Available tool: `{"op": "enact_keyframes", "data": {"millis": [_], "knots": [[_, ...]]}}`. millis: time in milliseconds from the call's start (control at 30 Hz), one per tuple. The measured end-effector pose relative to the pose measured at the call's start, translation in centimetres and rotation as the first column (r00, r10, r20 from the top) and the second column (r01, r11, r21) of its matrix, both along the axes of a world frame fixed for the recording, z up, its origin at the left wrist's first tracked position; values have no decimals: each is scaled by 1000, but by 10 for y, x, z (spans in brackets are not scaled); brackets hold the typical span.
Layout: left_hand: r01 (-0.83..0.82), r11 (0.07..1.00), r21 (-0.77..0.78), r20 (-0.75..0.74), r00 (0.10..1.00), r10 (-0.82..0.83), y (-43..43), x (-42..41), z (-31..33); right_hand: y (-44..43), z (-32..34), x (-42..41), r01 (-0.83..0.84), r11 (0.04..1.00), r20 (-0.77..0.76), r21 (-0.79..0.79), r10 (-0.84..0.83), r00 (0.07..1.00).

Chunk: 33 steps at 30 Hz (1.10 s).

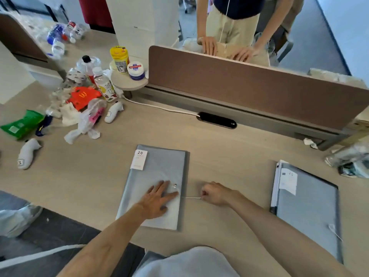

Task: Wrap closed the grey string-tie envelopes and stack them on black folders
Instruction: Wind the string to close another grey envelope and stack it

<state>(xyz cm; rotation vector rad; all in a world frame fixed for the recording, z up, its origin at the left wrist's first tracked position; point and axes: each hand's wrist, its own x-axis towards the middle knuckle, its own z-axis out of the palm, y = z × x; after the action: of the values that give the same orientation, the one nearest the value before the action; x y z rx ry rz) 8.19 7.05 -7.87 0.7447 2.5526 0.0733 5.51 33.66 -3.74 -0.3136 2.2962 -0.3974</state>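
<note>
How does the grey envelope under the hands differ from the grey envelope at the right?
The centre envelope is pressed flat by the left hand, while the right hand pulls its string taut; the right envelope lies untouched, its string slack. The centre one lies squarer to the desk edge. Both carry a white "20" label.

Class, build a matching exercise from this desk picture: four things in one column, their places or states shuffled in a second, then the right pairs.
Things
1. left hand
2. right hand
3. thin white string
4. white "20" label

States
A. stuck at the far left corner of the grey string-tie envelope
B. pinching the string's end
C. pressed flat on the envelope
D. stretched taut off the envelope's right edge

Pairs: 1-C, 2-B, 3-D, 4-A
</note>
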Motion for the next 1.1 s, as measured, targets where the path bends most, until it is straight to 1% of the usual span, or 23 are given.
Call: {"op": "enact_keyframes", "data": {"millis": [33, 100, 167, 200, 267, 367, 500, 533, 667, 733, 800, 867, 933, 1000, 1100], "knots": [[3, 999, -40, 33, 999, -2, 2, 3, 2, 2, 4, -5, 28, 999, 32, -31, -27, 999], [-15, 999, -48, 58, 998, 17, 3, 8, 6, 3, 7, -13, 138, 979, 112, -149, -122, 986], [8, 1000, -26, 38, 999, -7, 1, 10, 7, -3, 7, -19, 294, 906, 219, -304, -234, 947], [15, 1000, -18, 34, 999, -14, 0, 10, 4, -7, 7, -21, 341, 872, 252, -352, -263, 931], [20, 999, -25, 18, 1000, -19, -3, 10, -4, -22, 8, -24, 358, 853, 283, -379, -261, 923], [28, 999, -24, -9, 1000, -28, -8, 7, -12, -51, 4, -32, 364, 855, 299, -371, -261, 918], [26, 1000, -7, -24, 999, -26, -14, 8, -15, -82, -14, -44, 460, 831, 350, -314, -349, 869], [31, 1000, -4, -30, 999, -31, -15, 8, -16, -89, -16, -45, 453, 841, 340, -297, -350, 873], [101, 994, 36, -101, 990, -97, -22, 9, -30, -106, -26, -52, 305, 931, 267, -201, -247, 931], [127, 989, 82, -172, 979, -111, -23, 7, -35, -110, -31, -58, 272, 949, 234, -161, -232, 944], [143, 985, 96, -218, 969, -119, -24, 6, -37, -116, -34, -64, 231, 965, 186, -124, -206, 961], [147, 983, 107, -252, 961, -117, -26, 5, -36, -121, -36, -70, 131, 989, 118, -73, -122, 986], [147, 979, 141, -288, 952, -101, -26, 5, -39, -124, -35, -75, 23, 1000, 36, -5, -22, 999], [137, 977, 164, -303, 949, -83, -24, 5, -40, -124, -34, -76, -44, 999, -11, 26, 44, 999], [102, 975, 198, -286, 957, -42, -22, 5, -39, -122, -31, -77, -137, 987, -69, 81, 143, 987]]}}
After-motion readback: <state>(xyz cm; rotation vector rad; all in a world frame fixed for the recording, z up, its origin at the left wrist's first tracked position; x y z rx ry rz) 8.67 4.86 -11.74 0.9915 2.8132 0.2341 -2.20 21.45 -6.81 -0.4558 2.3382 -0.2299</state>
